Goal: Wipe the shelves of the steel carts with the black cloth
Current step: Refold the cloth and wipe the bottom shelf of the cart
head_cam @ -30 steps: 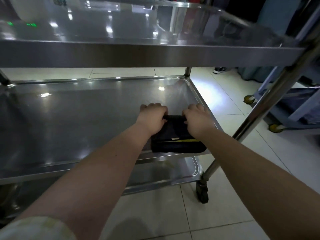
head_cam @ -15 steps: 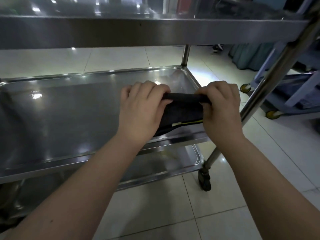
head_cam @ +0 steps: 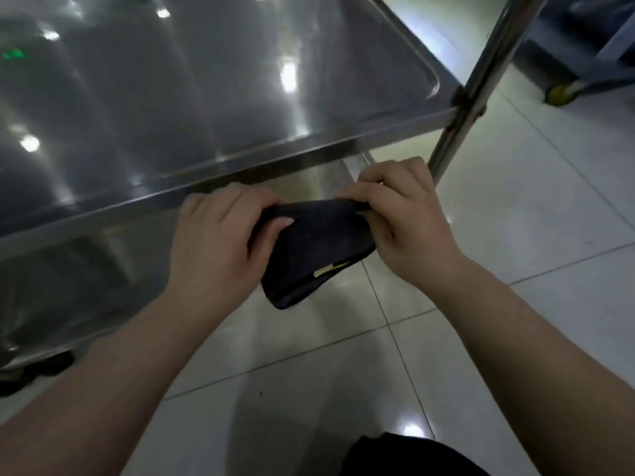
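Note:
The folded black cloth point(head_cam: 316, 249), with a small yellow tag on its lower edge, hangs in the air just in front of the steel cart's shelf point(head_cam: 192, 97). My left hand point(head_cam: 220, 242) grips its upper left corner. My right hand point(head_cam: 398, 221) pinches its upper right corner. Both hands are off the shelf, below and in front of its front rim point(head_cam: 240, 170). A lower shelf point(head_cam: 68, 290) shows dimly underneath.
The cart's right front post point(head_cam: 470, 94) rises beside my right hand. Pale tiled floor point(head_cam: 515, 235) spreads to the right and below. A yellow caster of another cart point(head_cam: 560, 94) sits at the far right. A dark caster point(head_cam: 37, 369) is at lower left.
Both hands lifted the cloth off the middle shelf and pulled it back toward me, clear of the cart's front edge. The view tilted down and now looks onto a shelf from above.

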The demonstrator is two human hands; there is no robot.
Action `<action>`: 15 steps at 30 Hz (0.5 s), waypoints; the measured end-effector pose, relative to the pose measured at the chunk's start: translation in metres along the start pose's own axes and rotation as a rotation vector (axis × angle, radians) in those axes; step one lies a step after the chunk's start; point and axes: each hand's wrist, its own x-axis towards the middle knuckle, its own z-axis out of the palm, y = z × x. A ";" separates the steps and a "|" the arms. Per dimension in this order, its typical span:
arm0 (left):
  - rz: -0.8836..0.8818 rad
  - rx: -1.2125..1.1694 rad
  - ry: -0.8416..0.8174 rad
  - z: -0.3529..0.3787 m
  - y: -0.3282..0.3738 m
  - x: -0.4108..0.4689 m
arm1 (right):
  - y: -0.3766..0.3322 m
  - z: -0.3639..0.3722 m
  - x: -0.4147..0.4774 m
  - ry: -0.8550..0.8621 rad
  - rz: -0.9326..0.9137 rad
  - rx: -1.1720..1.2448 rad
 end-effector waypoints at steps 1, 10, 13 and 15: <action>-0.020 -0.019 -0.060 0.018 -0.003 -0.009 | 0.007 0.011 -0.017 -0.044 0.025 0.001; -0.119 0.008 -0.234 0.154 -0.035 -0.067 | 0.059 0.090 -0.117 -0.174 0.202 0.022; -0.182 -0.058 -0.214 0.177 -0.038 -0.069 | 0.067 0.103 -0.128 -0.170 0.281 0.016; -0.202 -0.047 -0.173 0.186 -0.040 -0.066 | 0.073 0.107 -0.126 -0.173 0.357 0.047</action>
